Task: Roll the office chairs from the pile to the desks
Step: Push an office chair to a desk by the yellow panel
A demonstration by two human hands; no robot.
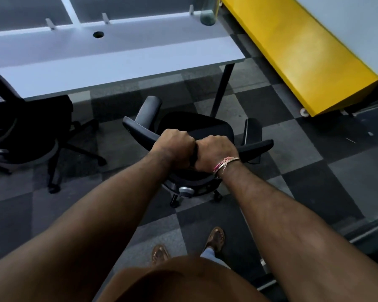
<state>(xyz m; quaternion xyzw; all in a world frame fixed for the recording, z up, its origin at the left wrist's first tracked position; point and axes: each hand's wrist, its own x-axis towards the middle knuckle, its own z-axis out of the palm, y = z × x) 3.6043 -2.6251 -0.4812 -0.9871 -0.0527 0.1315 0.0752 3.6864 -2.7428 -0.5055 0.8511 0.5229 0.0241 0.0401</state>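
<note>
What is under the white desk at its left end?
A second office chair stands partly under the white desk, its base showing. The desktop covers what lies farther in.

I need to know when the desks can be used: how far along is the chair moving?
Done: one chair already sits at the desk on the left. In hand: left hand and right hand grip the backrest of a second chair, just short of the desk. Left: pushing it in; the pile is out of view.
</note>
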